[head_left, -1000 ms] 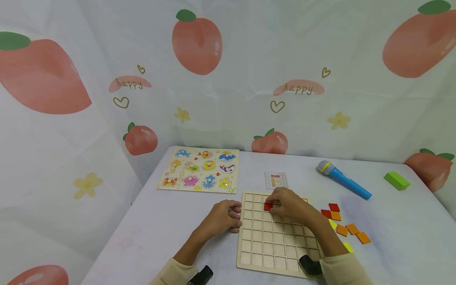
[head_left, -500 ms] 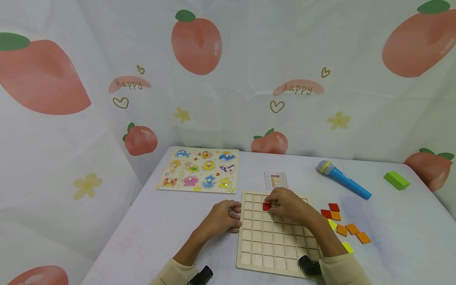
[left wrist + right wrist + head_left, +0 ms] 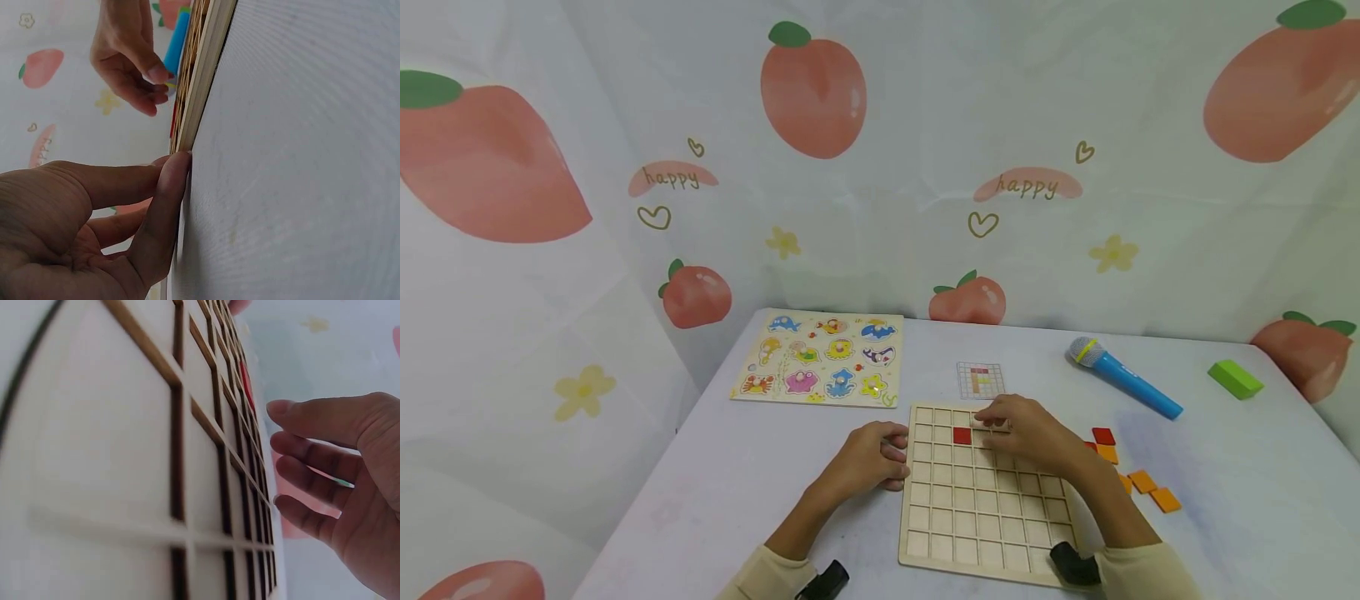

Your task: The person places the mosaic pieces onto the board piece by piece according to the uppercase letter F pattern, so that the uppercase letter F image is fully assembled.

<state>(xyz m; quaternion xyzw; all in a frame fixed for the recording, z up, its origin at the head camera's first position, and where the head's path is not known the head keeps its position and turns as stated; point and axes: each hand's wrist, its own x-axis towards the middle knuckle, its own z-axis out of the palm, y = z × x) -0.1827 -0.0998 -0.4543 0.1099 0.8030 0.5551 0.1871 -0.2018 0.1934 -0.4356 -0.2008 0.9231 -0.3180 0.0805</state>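
Red tile [image 3: 962, 435] has just been released into a grid board [image 3: 985, 508] cell, the right hand [image 3: 1026, 429] now lifted away with fingers relaxed and empty, so one placement is judged done.

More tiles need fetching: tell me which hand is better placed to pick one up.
Probably the right hand: it hovers open over the grid board, beside the loose tiles. The left hand steadies the board's far edge.

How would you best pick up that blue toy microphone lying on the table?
Take the toy microphone around the middle of its blue handle, coming down from above with fingers across its width. It lies flat and slanted, grey head toward the back wall, with bare table on both sides, so a pinch across the slim handle probably gives a surer grip than the rounder head.
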